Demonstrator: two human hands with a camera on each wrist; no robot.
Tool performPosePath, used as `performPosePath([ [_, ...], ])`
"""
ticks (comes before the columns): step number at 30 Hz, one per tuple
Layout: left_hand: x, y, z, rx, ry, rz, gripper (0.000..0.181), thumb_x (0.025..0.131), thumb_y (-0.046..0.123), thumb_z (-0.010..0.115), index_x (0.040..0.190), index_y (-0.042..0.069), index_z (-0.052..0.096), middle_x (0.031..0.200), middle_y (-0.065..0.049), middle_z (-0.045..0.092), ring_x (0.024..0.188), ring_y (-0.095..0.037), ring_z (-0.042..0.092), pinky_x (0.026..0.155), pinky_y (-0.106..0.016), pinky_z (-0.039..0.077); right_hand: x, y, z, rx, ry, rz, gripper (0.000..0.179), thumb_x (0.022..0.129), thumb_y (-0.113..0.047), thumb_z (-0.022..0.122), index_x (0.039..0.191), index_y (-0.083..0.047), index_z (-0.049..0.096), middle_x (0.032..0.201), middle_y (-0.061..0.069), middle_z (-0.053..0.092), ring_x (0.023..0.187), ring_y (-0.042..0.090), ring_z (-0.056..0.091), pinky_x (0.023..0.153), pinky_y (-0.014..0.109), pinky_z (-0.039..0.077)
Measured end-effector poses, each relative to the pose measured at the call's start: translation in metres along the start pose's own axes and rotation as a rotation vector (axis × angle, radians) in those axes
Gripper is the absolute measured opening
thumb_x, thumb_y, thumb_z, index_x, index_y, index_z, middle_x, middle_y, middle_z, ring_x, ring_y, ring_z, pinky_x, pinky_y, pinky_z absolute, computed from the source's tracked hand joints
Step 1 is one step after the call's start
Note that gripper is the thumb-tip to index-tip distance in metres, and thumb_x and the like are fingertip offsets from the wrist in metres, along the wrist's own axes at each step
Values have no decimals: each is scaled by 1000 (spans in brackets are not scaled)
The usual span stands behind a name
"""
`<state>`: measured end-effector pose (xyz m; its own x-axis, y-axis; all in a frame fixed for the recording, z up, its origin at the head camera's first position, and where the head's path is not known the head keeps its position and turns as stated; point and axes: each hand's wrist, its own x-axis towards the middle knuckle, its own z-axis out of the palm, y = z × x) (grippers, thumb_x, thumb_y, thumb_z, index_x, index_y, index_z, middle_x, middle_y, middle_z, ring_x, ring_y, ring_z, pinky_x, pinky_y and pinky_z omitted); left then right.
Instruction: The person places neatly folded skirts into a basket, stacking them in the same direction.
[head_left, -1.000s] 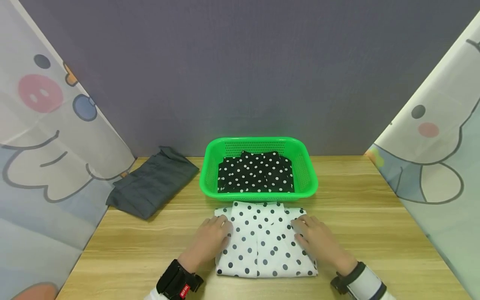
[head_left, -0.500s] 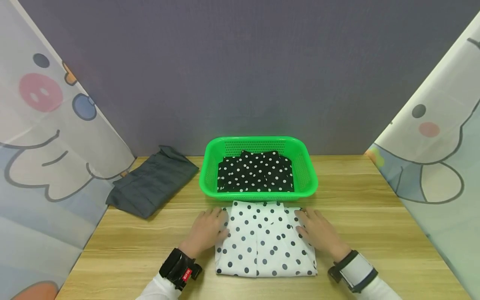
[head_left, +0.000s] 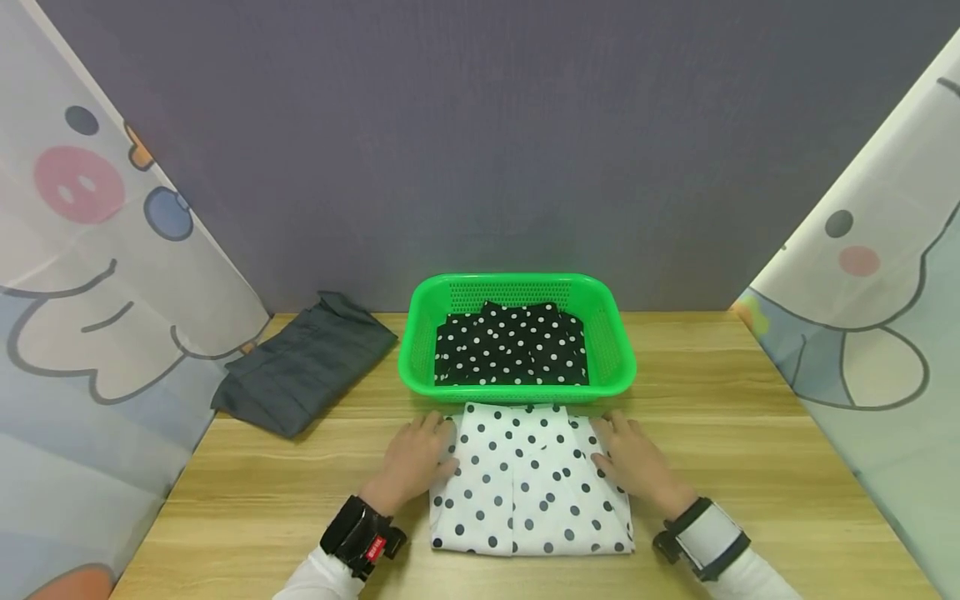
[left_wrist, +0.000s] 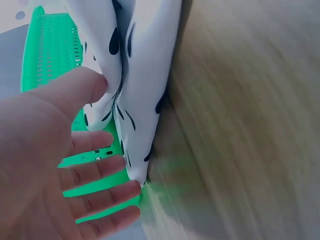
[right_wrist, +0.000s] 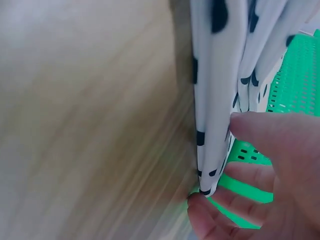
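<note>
**Wooden worktop point(head_left: 757, 442) with folded spotted cloth point(head_left: 536, 492) before the green basket point(head_left: 517, 392)**

Left hand point(head_left: 412, 462), fingers spread, and right hand point(head_left: 641, 468), fingers loosely bent, rest at the cloth's side edges, neither apparently gripping. Step, probably: straightening; lifting would call for fingers beneath both edges.

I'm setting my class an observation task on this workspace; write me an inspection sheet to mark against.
Surface: wood-grain table.
Job's things: folded white cloth with dark dots, flat between both hands.
Clutter or other items: green perforated basket holding black cloth with white dots; dark grey cloth lying left of it.
Hands: left hand touches the white cloth's left side, fingers extended; right hand at its right side, grip unclear.
Cables: nothing seen.
Surroundings: grey panel behind; cartoon-print sheets both sides.
</note>
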<state>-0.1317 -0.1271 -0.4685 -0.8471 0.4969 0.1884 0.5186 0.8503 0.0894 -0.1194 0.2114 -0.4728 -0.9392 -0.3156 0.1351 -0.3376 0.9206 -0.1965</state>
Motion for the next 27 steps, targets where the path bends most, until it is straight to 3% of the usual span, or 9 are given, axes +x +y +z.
performPosePath([
  [5,-6,1,-5,-16,15,-31,34,75,36,70,90,7,60,87,-5,50,75,-20,48,68,-34,46,-7,-5,-9,1,9,57,55,81,-21,69,126,4,49,116,23,49,100,37,53,79,47,51],
  [8,-10,1,-7,3,26,-59,39,75,37,70,92,3,61,89,-9,53,75,-23,50,69,-36,48,-10,-8,-11,-24,-1,86,56,80,-22,69,125,6,50,110,24,50,95,36,53,74,45,52],
  [15,-12,-1,-3,18,-2,-66,40,73,34,71,93,2,59,92,-12,51,73,-23,49,67,-37,48,-13,-8,-6,-71,-17,57,58,80,-24,69,125,8,50,109,26,51,91,34,55,70,41,54],
  [22,-11,-1,-1,13,8,-49,39,69,29,74,90,0,58,85,-11,49,67,-19,44,57,-32,44,-11,-8,-2,-62,-4,34,58,79,-21,70,124,9,48,105,24,51,87,30,58,69,36,54],
  [27,-8,-1,-1,-15,-18,-58,39,70,26,74,93,-1,58,86,-12,49,67,-19,45,56,-30,45,-9,-7,1,-64,-7,31,54,81,-19,68,123,8,48,102,22,52,82,25,58,67,33,54],
])
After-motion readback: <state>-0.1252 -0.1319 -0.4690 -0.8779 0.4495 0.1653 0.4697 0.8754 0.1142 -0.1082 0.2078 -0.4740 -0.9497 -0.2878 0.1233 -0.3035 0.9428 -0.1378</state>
